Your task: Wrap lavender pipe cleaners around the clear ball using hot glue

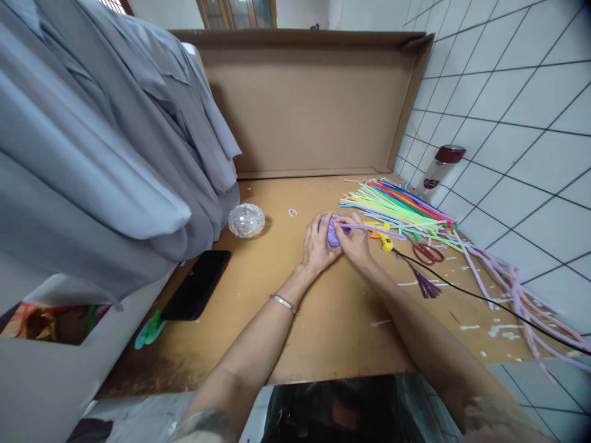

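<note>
A purple coiled piece [336, 231], seemingly wound from pipe cleaners, sits between my two hands over the middle of the table. My left hand [317, 243] wraps its fingers around the left side of it. With thumb and forefinger, my right hand [354, 242] pinches a lilac pipe cleaner [376, 231] at the coil's right side. The strand's free end sticks out to the right, across the yellow glue gun [386, 241]. My palms hide the lower part of the coil.
Many coloured pipe cleaners [401, 206] lie at the back right, near red-handled scissors [428, 253] and a jar [441, 171]. A black cable [462, 289] crosses the right side. Leftward are a clear faceted ball [247, 220], a phone [197, 286] and grey cloth [115, 135]. A cardboard wall [305, 111] stands behind.
</note>
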A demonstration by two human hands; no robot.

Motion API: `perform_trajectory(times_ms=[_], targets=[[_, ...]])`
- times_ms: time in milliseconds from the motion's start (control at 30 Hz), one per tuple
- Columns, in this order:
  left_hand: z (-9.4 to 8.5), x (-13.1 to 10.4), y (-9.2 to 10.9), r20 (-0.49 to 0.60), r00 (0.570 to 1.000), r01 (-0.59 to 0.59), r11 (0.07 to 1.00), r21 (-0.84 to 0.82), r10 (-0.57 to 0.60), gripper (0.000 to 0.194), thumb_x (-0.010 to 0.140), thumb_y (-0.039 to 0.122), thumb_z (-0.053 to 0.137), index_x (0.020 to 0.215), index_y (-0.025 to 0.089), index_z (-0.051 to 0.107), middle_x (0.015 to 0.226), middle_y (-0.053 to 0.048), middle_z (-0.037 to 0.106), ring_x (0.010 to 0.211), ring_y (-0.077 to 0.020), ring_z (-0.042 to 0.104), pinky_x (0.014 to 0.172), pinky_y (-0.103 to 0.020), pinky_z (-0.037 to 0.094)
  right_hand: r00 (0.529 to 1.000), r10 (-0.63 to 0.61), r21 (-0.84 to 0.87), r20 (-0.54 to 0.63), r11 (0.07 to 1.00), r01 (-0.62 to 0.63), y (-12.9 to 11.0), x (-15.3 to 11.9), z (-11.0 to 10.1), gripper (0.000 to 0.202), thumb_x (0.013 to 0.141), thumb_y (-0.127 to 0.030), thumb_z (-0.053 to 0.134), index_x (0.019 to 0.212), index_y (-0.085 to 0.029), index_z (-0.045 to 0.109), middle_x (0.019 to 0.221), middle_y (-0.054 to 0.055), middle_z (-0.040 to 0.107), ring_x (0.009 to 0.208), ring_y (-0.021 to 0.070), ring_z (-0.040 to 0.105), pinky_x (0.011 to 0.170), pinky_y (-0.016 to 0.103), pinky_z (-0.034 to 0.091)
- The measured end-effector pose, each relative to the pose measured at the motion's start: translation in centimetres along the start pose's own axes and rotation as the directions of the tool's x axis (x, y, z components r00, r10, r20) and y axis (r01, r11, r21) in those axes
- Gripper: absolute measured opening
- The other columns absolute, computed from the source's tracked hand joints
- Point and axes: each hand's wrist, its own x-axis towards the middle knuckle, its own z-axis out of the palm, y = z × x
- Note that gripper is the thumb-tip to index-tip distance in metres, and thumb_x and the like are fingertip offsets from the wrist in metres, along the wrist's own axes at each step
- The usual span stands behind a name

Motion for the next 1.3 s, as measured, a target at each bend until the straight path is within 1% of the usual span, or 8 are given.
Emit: perform_trajectory(times_ms=[133,333,500,633,800,967,1133,1300], targets=[[0.11,-0.01,-0.13,-0.017,1.000,-0.020,1.000,-0.012,0.019,0.082,0.082,0.041,0.069,0.151,0.016,0.031,0.146,-0.021,0.049,0.139,-0.0326,0.048,0.117,-0.047,0.042,1.000,-0.014,-0.004,0.007,1.000,0.014,-0.13,0.00,-0.04,0.020,0.089,-0.037,0.053,0.085,-0.023,0.067,0.092,0.006,0.062,0.090,0.0230,0.062,0.083,0.038,0.052],[0.06,-0.04,0.07,-0.026,0.999,-0.021,1.000,-0.005,0.021,0.071,0.079,0.038,0.072,0.141,0.018,0.042,0.143,-0.019,0.050,0.137,-0.0324,0.050,0.115,-0.047,0.045,1.000,0.010,-0.009,0.023,1.000,-0.009,-0.38,0.12,-0.09,0.018,0.089,-0.036,0.053,0.083,-0.024,0.066,0.090,0.006,0.062,0.090,0.0227,0.062,0.085,0.038,0.052],[0.05,0.00,0.18,-0.011,1.000,0.012,1.000,-0.014,-0.012,0.074,0.076,0.036,0.076,0.140,0.020,0.043,0.145,-0.019,0.049,0.137,-0.0333,0.050,0.114,-0.049,0.045,1.000,0.001,-0.011,0.019,1.000,0.000,-0.35,0.15,-0.08,0.019,0.089,-0.037,0.054,0.083,-0.024,0.066,0.089,0.005,0.061,0.088,0.0228,0.061,0.083,0.037,0.052],[0.20,0.12,-0.04,-0.038,0.999,0.013,0.999,-0.045,-0.015,0.069,0.076,0.032,0.075,0.138,0.020,0.046,0.142,-0.018,0.052,0.136,-0.0318,0.051,0.114,-0.048,0.046,1.000,-0.016,-0.006,0.021,1.000,0.016,-0.29,0.08,-0.08,0.019,0.089,-0.037,0.054,0.084,-0.024,0.067,0.089,0.006,0.061,0.089,0.0232,0.062,0.084,0.038,0.051],[0.34,0.34,-0.46,-0.077,0.997,-0.013,0.994,-0.106,0.005,0.066,0.075,0.036,0.077,0.133,0.019,0.050,0.137,-0.017,0.057,0.133,-0.0305,0.054,0.114,-0.047,0.046,1.000,-0.012,-0.003,0.021,1.000,0.012,-0.42,0.01,-0.09,0.015,0.087,-0.034,0.058,0.084,-0.024,0.069,0.089,0.005,0.063,0.087,0.0224,0.061,0.082,0.038,0.052],[0.19,0.52,-0.37,-0.079,0.997,0.000,0.992,-0.123,-0.010,0.062,0.075,0.033,0.076,0.131,0.021,0.051,0.136,-0.016,0.058,0.132,-0.0293,0.056,0.115,-0.047,0.047,0.999,-0.001,0.039,0.032,0.999,0.000,-0.33,0.10,-0.02,0.016,0.085,-0.036,0.061,0.084,-0.024,0.071,0.088,0.004,0.062,0.084,0.0211,0.062,0.078,0.036,0.054],[0.04,0.58,-0.48,-0.076,0.997,0.016,0.984,-0.175,-0.029,0.063,0.073,0.031,0.077,0.130,0.021,0.051,0.136,-0.015,0.058,0.132,-0.0295,0.056,0.116,-0.047,0.045,0.998,-0.031,0.019,0.053,0.999,0.030,-0.28,0.20,-0.12,0.022,0.086,-0.044,0.063,0.089,-0.024,0.073,0.088,0.004,0.060,0.085,0.0221,0.062,0.080,0.038,0.055],[-0.06,0.64,-0.79,-0.094,0.992,0.058,0.973,-0.223,-0.080,0.066,0.070,0.029,0.079,0.129,0.020,0.052,0.135,-0.015,0.058,0.130,-0.0289,0.057,0.115,-0.047,0.045,0.992,-0.063,0.059,0.105,0.997,0.057,-0.64,0.01,-0.10,0.030,0.088,-0.045,0.061,0.106,-0.024,0.072,0.100,0.007,0.062,0.095,0.0233,0.064,0.088,0.040,0.055]])
